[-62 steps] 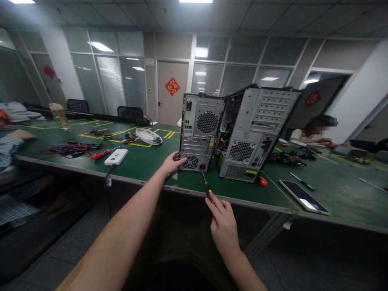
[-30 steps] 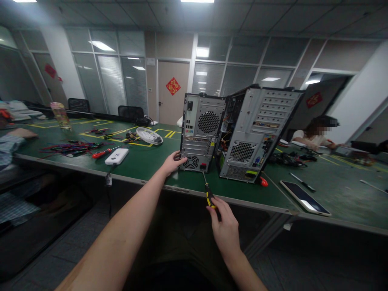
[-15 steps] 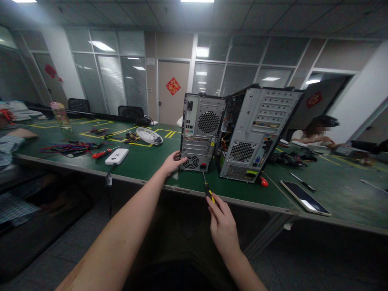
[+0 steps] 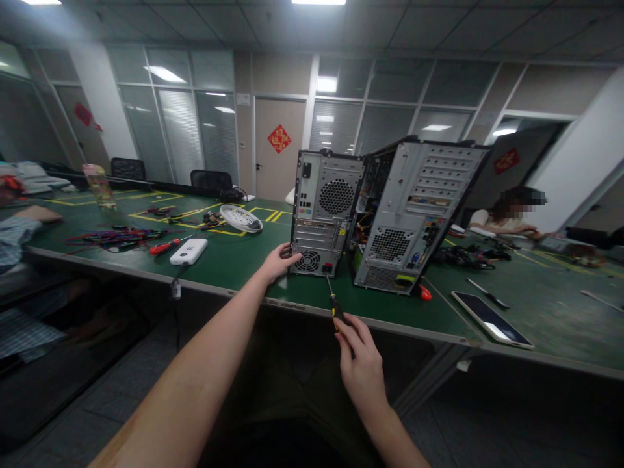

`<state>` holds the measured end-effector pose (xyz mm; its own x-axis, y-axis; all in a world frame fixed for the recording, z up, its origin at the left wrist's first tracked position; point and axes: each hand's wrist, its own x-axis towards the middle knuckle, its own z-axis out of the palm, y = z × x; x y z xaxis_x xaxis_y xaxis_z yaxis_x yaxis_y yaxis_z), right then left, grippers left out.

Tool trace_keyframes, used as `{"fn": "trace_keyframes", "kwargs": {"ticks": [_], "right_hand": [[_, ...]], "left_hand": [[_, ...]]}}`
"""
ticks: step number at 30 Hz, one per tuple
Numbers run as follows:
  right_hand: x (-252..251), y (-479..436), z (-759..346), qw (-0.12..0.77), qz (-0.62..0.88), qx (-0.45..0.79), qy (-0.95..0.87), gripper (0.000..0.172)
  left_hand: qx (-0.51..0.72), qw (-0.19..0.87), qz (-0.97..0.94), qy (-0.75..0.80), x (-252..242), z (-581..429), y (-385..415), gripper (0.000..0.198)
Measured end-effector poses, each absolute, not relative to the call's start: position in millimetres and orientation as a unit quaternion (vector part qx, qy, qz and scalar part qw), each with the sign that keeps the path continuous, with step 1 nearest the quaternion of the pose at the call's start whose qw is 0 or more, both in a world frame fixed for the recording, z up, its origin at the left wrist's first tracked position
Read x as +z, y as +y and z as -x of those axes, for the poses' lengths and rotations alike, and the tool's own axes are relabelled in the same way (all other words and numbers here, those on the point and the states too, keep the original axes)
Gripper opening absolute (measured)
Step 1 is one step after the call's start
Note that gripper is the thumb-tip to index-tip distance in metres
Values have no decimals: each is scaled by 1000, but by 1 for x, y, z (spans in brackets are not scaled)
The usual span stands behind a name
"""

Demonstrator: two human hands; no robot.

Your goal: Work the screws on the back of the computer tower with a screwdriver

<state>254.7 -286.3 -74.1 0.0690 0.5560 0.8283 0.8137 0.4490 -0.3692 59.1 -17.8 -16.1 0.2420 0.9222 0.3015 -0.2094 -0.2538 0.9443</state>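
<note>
A small computer case (image 4: 318,224) stands upright near the table's front edge, its back panel facing me. My left hand (image 4: 280,262) grips its lower left edge, with the thumb on the panel by the power supply fan and the fingers partly hidden along the side. A black and yellow screwdriver (image 4: 335,307) is pinched by the handle in the fingers of my right hand (image 4: 361,354), just off the table's edge. Its shaft points up, and the tip meets the case's bottom edge below the power socket. Whether it sits in a screw is too small to tell.
Close on the right stands a larger computer case (image 4: 404,214), with a red-handled tool (image 4: 425,294) behind it. A phone (image 4: 492,320) and a pen (image 4: 487,294) lie further right. Leftward are a power bank (image 4: 188,251), a red screwdriver (image 4: 164,247) and loose wires (image 4: 114,239). Two people sit at the sides.
The screwdriver handle has turned in my right hand, and its yellow stripes show differently. My right fingers have shifted slightly on the handle. My left hand and both cases keep their places.
</note>
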Motion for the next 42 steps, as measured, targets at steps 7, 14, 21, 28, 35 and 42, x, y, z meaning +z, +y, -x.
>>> {"fn": "trace_keyframes", "kwargs": {"ticks": [7,14,21,28,35,42], "right_hand": [[-76,-288,-252,534,518,-115,-658,35],[-77,-286,-256,549,512,-116,-650,30],[-78,-286,-259,531,505,-137,-666,43],[-77,-287,-259,498,500,-148,-693,52],[-76,-286,-258,541,523,-127,-647,27],[-75,-286,-259,546,518,-135,-645,29]], "left_hand": [[530,530,-587,305,-15,-59,-20,70],[533,531,-583,307,-15,-59,-20,69],[530,536,-576,316,-14,-60,-19,68],[530,532,-582,312,-16,-60,-17,68],[529,528,-585,315,-17,-60,-16,69],[531,530,-585,310,-15,-59,-19,66]]}}
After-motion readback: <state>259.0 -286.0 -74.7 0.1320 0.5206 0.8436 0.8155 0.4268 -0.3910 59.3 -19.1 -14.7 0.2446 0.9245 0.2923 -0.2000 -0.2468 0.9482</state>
